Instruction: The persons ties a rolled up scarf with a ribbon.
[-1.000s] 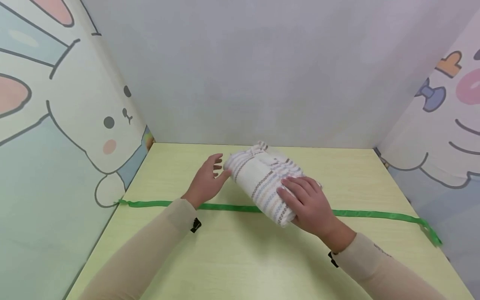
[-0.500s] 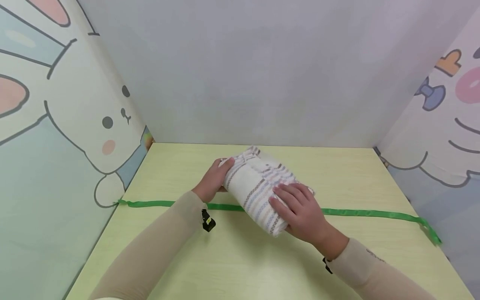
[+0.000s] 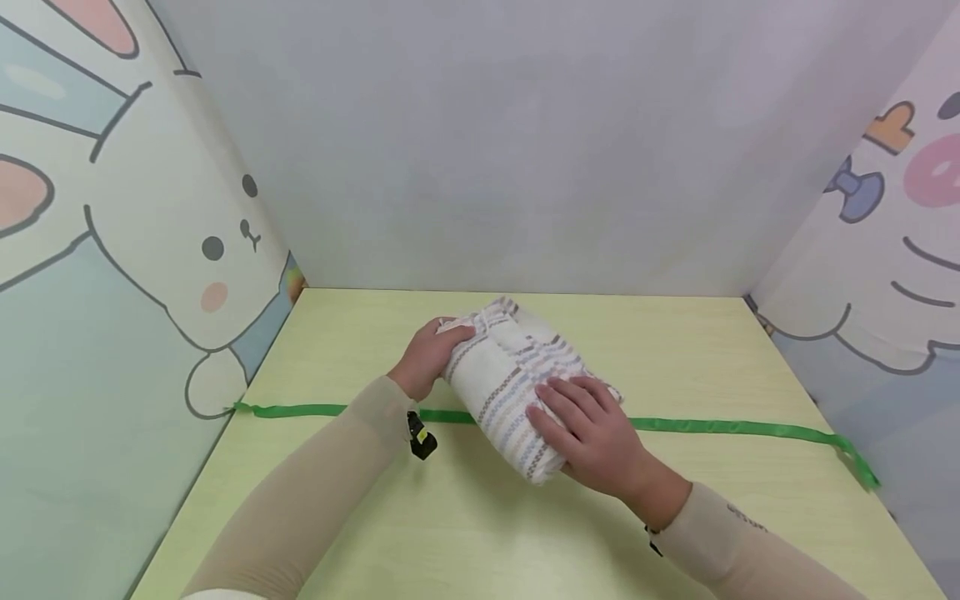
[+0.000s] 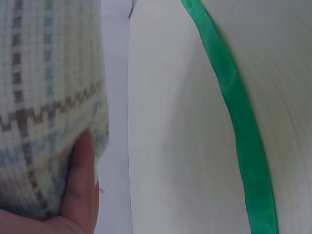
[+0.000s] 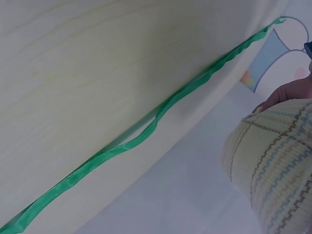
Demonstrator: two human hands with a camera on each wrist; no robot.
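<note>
A folded white towel (image 3: 510,383) with brown, blue and pink stripes is held above the table, slanting between both hands. My left hand (image 3: 426,357) grips its far left end, thumb on top and the other fingers tucked out of sight beneath. In the left wrist view, one finger (image 4: 80,183) presses against the woven towel (image 4: 44,92). My right hand (image 3: 596,437) holds the near right end, its fingers spread over the striped upper face; the right thumb is hidden. The right wrist view shows the towel's underside and edge (image 5: 273,161), with part of the left hand behind it.
A green ribbon (image 3: 735,427) runs across the pale wooden table (image 3: 480,542) from side to side, passing below the towel. Behind stands a plain grey-white wall (image 3: 480,150). Cartoon-printed panels flank the table at left (image 3: 150,250) and right (image 3: 885,275).
My left hand, apart from the towel a second ago, has moved in and taken hold of its left end. The towel and my right hand have shifted slightly left and nearer.
</note>
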